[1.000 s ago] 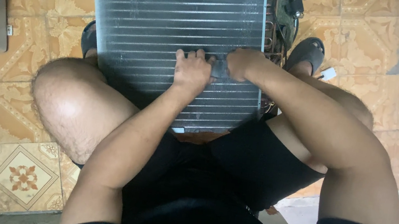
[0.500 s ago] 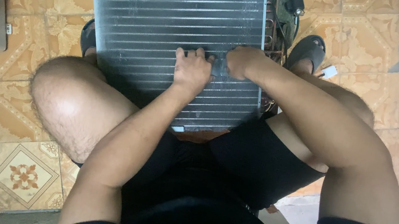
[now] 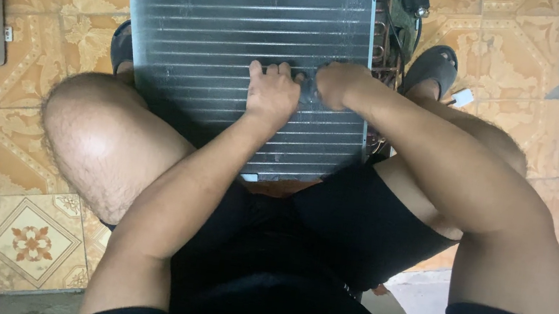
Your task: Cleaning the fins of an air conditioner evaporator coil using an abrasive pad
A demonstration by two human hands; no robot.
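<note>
Pressing on the finned coil panel (image 3: 239, 22), left hand (image 3: 272, 95) lies half-curled; right hand (image 3: 336, 84) fisted, grip unclear.

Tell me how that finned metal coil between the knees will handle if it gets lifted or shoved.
The finned coil looks like a rigid slab, so it should move as one piece. Its thin, close-set fins probably bend or cut under the pressing left hand and right hand. The copper tubing on one edge likely makes that side heavier and snag-prone.

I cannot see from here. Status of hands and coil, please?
Both hands, left, right, pressed on finned coil. Coil stands between knees. Nothing blocking.
</note>
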